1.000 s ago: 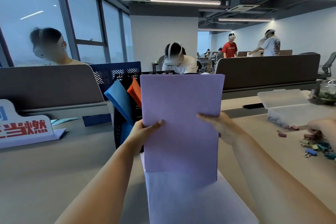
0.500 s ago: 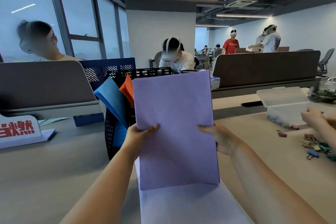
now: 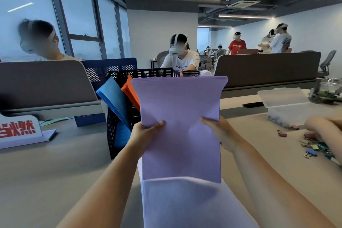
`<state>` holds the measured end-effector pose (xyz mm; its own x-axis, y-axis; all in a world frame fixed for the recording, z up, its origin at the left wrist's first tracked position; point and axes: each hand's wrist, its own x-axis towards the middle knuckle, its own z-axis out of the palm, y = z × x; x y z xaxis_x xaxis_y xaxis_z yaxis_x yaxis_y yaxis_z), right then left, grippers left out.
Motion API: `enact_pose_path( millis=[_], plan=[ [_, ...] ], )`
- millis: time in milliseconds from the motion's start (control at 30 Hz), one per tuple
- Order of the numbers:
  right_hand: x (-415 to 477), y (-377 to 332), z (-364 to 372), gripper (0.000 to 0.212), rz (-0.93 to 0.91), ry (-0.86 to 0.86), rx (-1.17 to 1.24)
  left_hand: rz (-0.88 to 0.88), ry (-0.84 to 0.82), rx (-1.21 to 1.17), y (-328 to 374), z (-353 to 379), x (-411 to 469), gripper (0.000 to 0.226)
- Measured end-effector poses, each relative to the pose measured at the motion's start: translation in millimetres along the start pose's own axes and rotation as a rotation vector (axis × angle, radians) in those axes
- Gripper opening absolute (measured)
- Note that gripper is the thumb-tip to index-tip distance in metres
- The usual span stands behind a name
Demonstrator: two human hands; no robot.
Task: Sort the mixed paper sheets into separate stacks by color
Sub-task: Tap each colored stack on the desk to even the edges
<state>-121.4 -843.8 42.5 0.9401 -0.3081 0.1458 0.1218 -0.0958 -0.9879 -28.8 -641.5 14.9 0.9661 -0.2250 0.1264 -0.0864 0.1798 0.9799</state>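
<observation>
Hands at work on a colour sort: a person holds a stack of purple sheets upright above a grey desk, its lower edge hanging over more purple paper that lies flat on the desk close to the camera; whether the two touch cannot be told. The left hand grips the stack's left edge, thumb curled across the front face and the other fingers hidden behind the paper. The right hand grips the right edge the same way, thumb pressed on the front. The stack's top corners flare outward. Just behind it to the left, a black mesh file holder stands on the desk, with blue sheets leaning out to the left and orange sheets beside them, nearer the purple stack. At the far left sits a white sign with red characters. On the right of the desk are a clear plastic box and a scatter of coloured binder clips, with another person's hand over them at the frame's edge. Beyond grey partitions, people in headsets sit and stand
</observation>
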Motion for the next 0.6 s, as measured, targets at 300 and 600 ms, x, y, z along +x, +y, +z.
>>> enact_pose_path(
  millis=[300,600],
  plan=[
    [15.8,-39.8,-2.0,0.026,-0.005,0.091,-0.684,-0.151,0.099,0.346,-20.3,15.1,24.7,0.053],
    [23.4,-66.0,12.6,0.030,-0.337,0.453,-0.829,0.054,-0.102,0.587,-20.6,29.6,23.1,0.070]
  ],
)
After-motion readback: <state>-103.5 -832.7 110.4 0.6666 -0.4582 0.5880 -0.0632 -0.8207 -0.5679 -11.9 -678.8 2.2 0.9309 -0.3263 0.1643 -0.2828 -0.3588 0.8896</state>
